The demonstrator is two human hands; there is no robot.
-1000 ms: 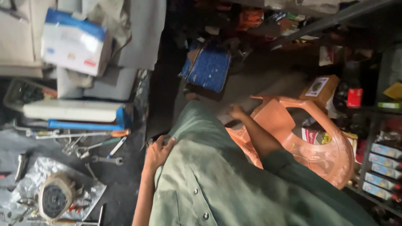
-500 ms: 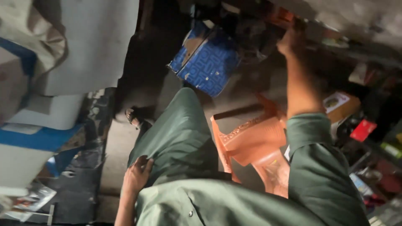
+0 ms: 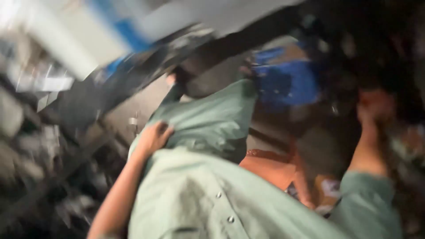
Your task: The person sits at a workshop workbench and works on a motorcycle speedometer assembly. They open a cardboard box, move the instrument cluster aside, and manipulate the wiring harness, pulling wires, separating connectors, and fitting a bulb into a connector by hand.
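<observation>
Your left hand [image 3: 152, 138] rests flat on your green trousers [image 3: 208, 119], mid-frame. Your right hand [image 3: 374, 106] reaches into dark clutter at right; its grip can't be told. An orange chair [image 3: 270, 170] sits below centre.

Your left hand [image 3: 152, 138] rests on your thigh [image 3: 208, 119]; chair [image 3: 270, 170] right of thigh, your right hand [image 3: 374, 106] beyond chair.

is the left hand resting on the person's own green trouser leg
Yes, the left hand lies flat on the thigh of the green trouser leg, while the right hand reaches up into the dark clutter.
</observation>
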